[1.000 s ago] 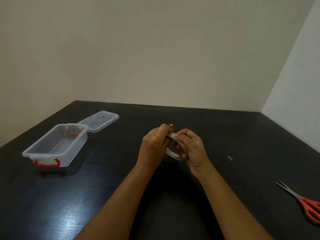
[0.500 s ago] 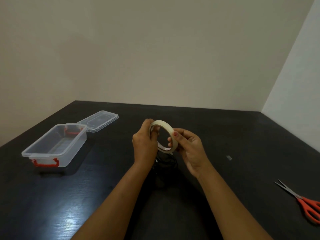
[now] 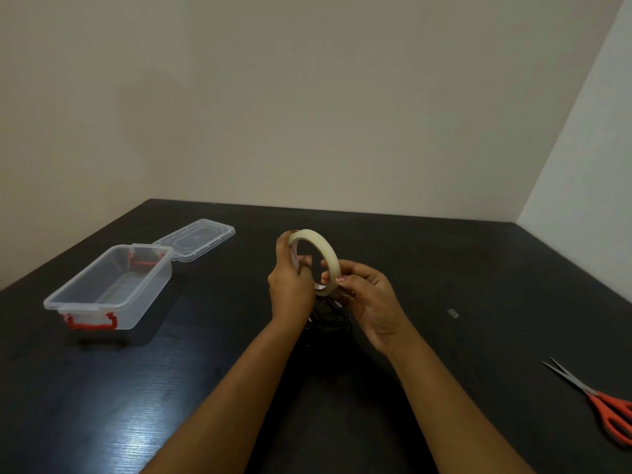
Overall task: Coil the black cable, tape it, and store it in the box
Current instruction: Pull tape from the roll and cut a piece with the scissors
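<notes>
Both hands held the tape roll (image 3: 316, 260) upright above the desk (image 3: 444, 268): left hand (image 3: 290, 289) with its grip clamped on the rim at 9 o'clock, right hand (image 3: 369, 299) pinching it at 4 o'clock. The black cable (image 3: 330, 318) lay coiled directly beneath; the open box (image 3: 109, 285) stood well apart at 9 o'clock. Locating the free end probably required slow rotation under a fingernail; scissors (image 3: 602, 403) waited at 4 o'clock.

No text can be read (tape roll (image 3: 316, 260) core print blurred).
</notes>
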